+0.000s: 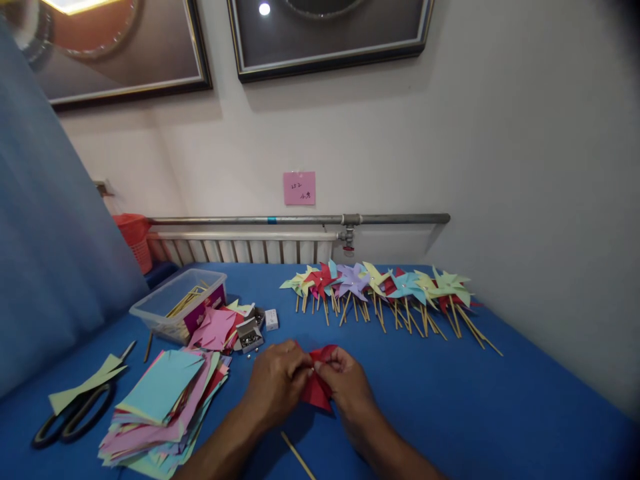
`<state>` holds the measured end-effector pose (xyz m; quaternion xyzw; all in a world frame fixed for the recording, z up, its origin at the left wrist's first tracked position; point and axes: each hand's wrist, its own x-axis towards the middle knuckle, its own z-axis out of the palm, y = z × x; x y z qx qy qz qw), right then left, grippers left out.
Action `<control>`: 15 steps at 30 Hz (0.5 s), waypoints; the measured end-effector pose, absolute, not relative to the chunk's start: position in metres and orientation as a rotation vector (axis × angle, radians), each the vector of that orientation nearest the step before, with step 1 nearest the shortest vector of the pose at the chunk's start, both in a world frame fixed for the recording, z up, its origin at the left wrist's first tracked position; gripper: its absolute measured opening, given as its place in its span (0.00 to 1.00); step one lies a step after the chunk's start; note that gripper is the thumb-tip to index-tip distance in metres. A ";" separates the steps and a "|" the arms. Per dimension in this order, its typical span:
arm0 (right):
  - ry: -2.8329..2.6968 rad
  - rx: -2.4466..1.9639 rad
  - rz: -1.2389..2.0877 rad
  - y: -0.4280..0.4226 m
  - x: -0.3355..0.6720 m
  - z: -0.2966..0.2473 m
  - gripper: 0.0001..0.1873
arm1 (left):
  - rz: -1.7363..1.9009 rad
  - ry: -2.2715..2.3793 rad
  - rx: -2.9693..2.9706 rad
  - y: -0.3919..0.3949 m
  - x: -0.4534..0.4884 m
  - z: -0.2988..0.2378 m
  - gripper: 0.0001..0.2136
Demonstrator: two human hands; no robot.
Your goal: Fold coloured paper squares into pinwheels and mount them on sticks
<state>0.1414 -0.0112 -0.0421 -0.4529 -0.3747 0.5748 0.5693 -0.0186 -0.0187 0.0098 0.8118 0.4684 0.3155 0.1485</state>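
Note:
Between my two hands is a piece of red paper (317,392), its corners bent in toward the middle. My left hand (277,377) pinches it from the left, fingers near its centre. From the right, my right hand (347,381) grips its edge, with the thumb close to the left fingertips. A small pale spot shows at the centre, too small to make out. On the blue cloth just below lies a thin wooden stick (298,456). An open small box of metal pins (249,335) sits beyond my left hand.
Finished paper pinwheels (353,283) on sticks lie in a row at the back right. At left are a stack of coloured paper (160,387), black-handled scissors (87,412), pink cut paper (214,329) and a clear plastic bin (150,321) holding sticks. A radiator (240,251) stands behind.

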 end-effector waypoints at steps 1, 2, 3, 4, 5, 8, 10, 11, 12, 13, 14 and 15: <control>-0.878 -1.069 1.344 -0.010 0.141 -0.043 0.15 | 0.907 1.342 2.359 -0.019 -0.019 0.009 0.10; -0.878 -1.075 1.339 -0.009 0.141 -0.044 0.15 | 0.906 1.342 2.395 -0.019 -0.019 0.007 0.10; -0.878 -1.079 1.334 -0.009 0.141 -0.045 0.15 | 0.904 1.345 2.439 -0.019 -0.018 0.005 0.10; -0.878 -1.082 1.330 -0.008 0.141 -0.046 0.16 | 0.904 1.352 2.483 -0.019 -0.018 0.003 0.09; -0.879 -1.084 1.325 -0.008 0.141 -0.047 0.16 | 0.906 1.362 2.521 -0.018 -0.018 0.001 0.09; -0.897 -1.091 1.326 -0.008 0.141 -0.048 0.14 | 0.891 1.401 2.588 -0.018 -0.016 -0.004 0.08; -0.913 -1.096 1.329 -0.009 0.142 -0.048 0.13 | 0.864 1.418 2.609 -0.019 -0.015 -0.003 0.08; -0.920 -1.099 1.332 -0.009 0.142 -0.048 0.12 | 0.849 1.418 2.609 -0.019 -0.015 -0.001 0.08; -0.925 -1.102 1.334 -0.010 0.142 -0.047 0.12 | 0.836 1.411 2.602 -0.020 -0.016 0.002 0.08; -0.929 -1.103 1.335 -0.010 0.142 -0.047 0.12 | 0.829 1.397 2.586 -0.020 -0.016 0.005 0.07; -0.931 -1.103 1.338 -0.009 0.142 -0.048 0.12 | 0.832 1.383 2.557 -0.021 -0.018 0.010 0.07; -0.927 -1.106 1.339 -0.009 0.141 -0.048 0.12 | 0.841 1.368 2.518 -0.021 -0.021 0.014 0.06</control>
